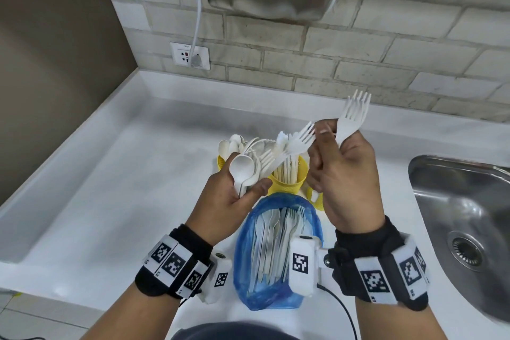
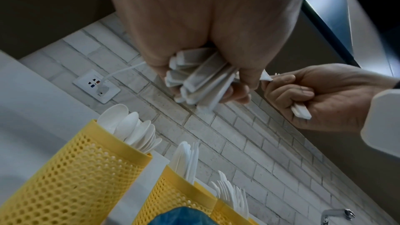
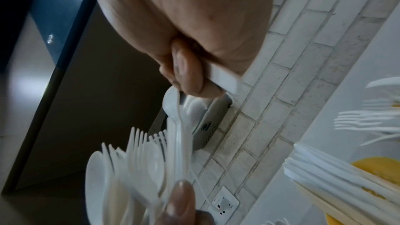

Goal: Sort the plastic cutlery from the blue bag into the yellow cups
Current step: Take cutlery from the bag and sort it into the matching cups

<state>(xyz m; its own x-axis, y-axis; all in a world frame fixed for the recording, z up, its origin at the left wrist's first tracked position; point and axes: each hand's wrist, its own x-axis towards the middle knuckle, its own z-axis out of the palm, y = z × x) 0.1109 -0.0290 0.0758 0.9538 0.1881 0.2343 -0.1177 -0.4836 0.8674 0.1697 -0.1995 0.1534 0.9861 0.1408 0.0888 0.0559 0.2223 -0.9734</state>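
Cutlery remaining in the blue bag (image 1: 242,265) lies on the white counter (image 1: 116,201), nearest to me, handles toward me. Beyond the bag stand the yellow cups (image 1: 289,182): spoons in the left cup (image 2: 86,168), knives in the middle cup (image 2: 173,194), forks in the right one, which my right hand mostly hides in the head view.

I hold a mixed bundle (image 1: 265,157) of spoons and forks in my left hand (image 1: 234,199), fingers clamped around the handles, heads fanned up and to the right above the cups.

My right hand (image 1: 342,174) has its palm and curled fingers closed on one fork (image 1: 350,121), tines pointing up and away, handle running down through the palm. Its thumb and forefinger sit at the tine end of a second fork (image 1: 299,141) in the bundle; I cannot tell whether they pinch it.

I judge the coming move depends on this: the fork cup lies directly below the right hand, so that hand is nearer, and the fork's long axis is already near upright, handle down.
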